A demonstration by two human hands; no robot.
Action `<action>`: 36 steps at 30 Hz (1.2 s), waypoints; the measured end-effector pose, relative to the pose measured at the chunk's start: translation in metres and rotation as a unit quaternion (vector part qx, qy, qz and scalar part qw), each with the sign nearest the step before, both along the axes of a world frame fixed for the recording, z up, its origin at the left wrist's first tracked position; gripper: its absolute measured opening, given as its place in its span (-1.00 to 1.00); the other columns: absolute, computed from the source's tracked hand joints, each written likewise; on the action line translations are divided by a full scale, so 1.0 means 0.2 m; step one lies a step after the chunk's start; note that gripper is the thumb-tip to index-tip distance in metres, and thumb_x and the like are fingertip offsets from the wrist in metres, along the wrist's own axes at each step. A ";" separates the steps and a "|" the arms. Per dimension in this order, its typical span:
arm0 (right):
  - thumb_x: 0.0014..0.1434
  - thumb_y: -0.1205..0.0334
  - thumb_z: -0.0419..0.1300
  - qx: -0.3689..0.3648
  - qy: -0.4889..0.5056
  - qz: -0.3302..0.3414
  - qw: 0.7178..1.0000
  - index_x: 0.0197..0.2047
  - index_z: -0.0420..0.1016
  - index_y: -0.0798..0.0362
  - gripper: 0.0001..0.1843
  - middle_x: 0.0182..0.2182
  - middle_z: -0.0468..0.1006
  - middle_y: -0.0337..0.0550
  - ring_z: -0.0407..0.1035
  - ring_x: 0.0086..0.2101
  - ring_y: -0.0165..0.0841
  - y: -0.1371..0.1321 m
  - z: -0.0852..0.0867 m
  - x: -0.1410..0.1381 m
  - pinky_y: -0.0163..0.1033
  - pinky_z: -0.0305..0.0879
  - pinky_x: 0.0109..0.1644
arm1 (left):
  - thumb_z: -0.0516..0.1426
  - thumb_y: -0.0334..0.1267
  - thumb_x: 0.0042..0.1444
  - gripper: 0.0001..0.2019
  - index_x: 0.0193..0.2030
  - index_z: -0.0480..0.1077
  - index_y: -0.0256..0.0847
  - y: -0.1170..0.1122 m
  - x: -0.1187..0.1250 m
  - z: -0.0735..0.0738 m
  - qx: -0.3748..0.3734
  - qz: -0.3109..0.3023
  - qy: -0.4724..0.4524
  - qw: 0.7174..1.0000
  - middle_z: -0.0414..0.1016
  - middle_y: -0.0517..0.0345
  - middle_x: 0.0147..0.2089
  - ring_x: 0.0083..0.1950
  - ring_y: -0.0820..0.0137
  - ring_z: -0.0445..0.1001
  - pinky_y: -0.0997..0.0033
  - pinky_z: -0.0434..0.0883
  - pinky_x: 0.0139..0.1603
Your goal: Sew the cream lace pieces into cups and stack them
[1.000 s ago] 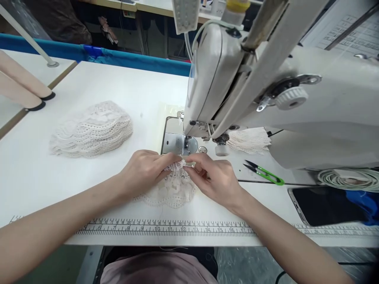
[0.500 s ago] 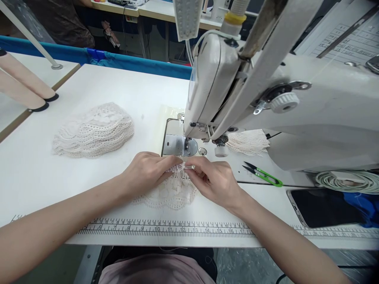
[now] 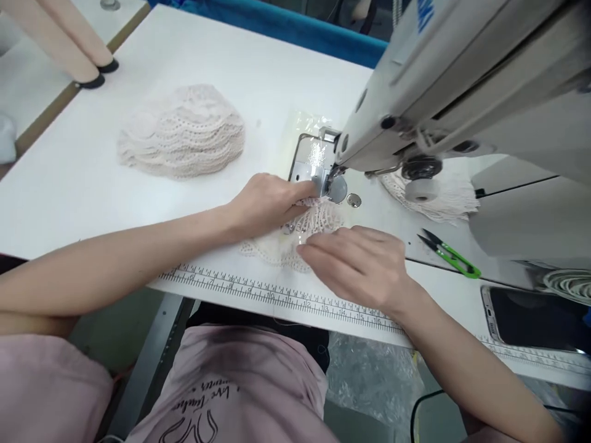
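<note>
My left hand [image 3: 272, 204] pinches the upper edge of a gathered piece of cream lace [image 3: 322, 216] between thumb and fingers, just in front of the presser foot [image 3: 330, 179] of a sewing machine [image 3: 406, 92]. The lace's scalloped border [image 3: 270, 252] spreads towards the table's front edge. My right hand [image 3: 362, 264] is closed, palm down, over the lower right part of the lace. At its fingertips a small shiny bit shows; what the fingers hold is mostly hidden.
A stack of cream lace pieces [image 3: 184, 135] lies on the left. More lace [image 3: 438, 191] sits behind the needle area. Green-handled thread snips [image 3: 455, 259] and a phone [image 3: 535, 320] lie to the right. A printed ruler [image 3: 277, 295] runs along the table's front edge.
The view has tilted and shifted. The lace has moved up close to the presser foot with my left hand. My right hand has come away from the left one, down towards the lace's lower border.
</note>
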State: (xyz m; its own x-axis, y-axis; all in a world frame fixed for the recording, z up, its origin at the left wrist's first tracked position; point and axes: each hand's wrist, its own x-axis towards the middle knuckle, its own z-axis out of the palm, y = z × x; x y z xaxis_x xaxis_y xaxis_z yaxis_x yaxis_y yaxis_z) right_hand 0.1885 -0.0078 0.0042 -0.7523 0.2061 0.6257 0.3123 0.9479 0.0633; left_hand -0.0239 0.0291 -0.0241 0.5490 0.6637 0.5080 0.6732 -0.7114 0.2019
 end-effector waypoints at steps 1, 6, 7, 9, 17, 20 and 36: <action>0.22 0.33 0.27 -0.004 -0.028 0.024 0.999 -0.14 0.48 0.05 -0.87 -0.25 0.65 -0.25 0.49 -0.29 -0.42 -0.02 0.00 -0.02 -0.28 0.37 -0.29 | 0.04 -0.24 0.32 -0.83 -0.11 0.43 -0.23 0.00 0.00 0.00 -0.005 0.004 0.002 1.000 0.50 0.28 -0.54 -0.57 0.50 0.42 0.54 0.21 -0.55; 0.32 0.36 0.13 -0.046 -0.118 0.044 0.991 -0.20 0.50 0.00 -0.87 -0.34 0.60 -0.30 0.39 -0.33 -0.42 -0.07 0.03 -0.10 -0.22 0.25 -0.26 | 0.03 -0.24 0.29 -0.81 -0.09 0.44 -0.18 0.00 0.00 0.00 -0.029 0.019 0.019 0.999 0.42 0.30 -0.57 -0.56 0.48 0.39 0.51 0.18 -0.54; 0.33 0.35 0.11 -0.068 -0.132 0.042 0.988 -0.19 0.49 -0.01 -0.86 -0.33 0.59 -0.28 0.37 -0.34 -0.42 -0.07 0.04 -0.11 -0.21 0.23 -0.26 | 0.04 -0.24 0.29 -0.81 -0.08 0.45 -0.17 0.00 0.01 0.00 -0.034 0.021 0.024 0.999 0.41 0.30 -0.57 -0.55 0.47 0.39 0.50 0.18 -0.53; 0.35 0.25 0.10 -0.132 -0.159 0.045 0.977 -0.13 0.48 0.02 -0.87 -0.27 0.58 -0.22 0.36 -0.30 -0.38 -0.09 0.06 -0.11 -0.18 0.23 -0.23 | 0.05 -0.23 0.27 -0.81 -0.07 0.45 -0.15 0.01 0.01 0.00 -0.046 0.027 0.030 0.998 0.38 0.30 -0.57 -0.54 0.46 0.39 0.49 0.19 -0.51; 0.19 0.11 0.32 -0.032 -0.112 -0.110 0.987 -0.20 0.51 -0.03 -0.85 -0.32 0.58 -0.26 0.35 -0.26 -0.38 -0.47 -0.03 -0.04 -0.17 0.19 -0.12 | 0.11 -0.18 0.24 -0.75 0.00 0.47 -0.19 0.01 0.01 0.00 -0.098 0.028 0.028 0.994 0.39 0.23 -0.49 -0.38 0.32 0.50 0.40 0.30 -0.34; 0.12 0.22 0.38 0.005 -0.035 -0.175 0.984 -0.22 0.54 -0.08 -0.85 -0.48 0.51 -0.35 0.30 -0.42 -0.45 -0.54 -0.11 -0.07 -0.19 0.16 -0.23 | 0.10 -0.19 0.25 -0.76 -0.04 0.49 -0.22 0.01 0.01 -0.01 -0.089 0.022 0.022 0.996 0.38 0.23 -0.50 -0.41 0.36 0.47 0.43 0.26 -0.36; 0.25 0.44 0.05 -0.229 -0.169 -0.231 0.930 -0.68 0.30 -0.05 -0.52 -0.83 0.16 -0.28 0.08 -0.81 -0.38 -1.05 -0.24 0.41 -0.20 -0.17 -0.75 | 0.12 -0.21 0.23 -0.81 -0.10 0.49 -0.20 0.03 0.00 -0.04 -0.056 0.004 -0.004 0.998 0.39 0.25 -0.53 -0.52 0.45 0.35 0.49 0.10 -0.46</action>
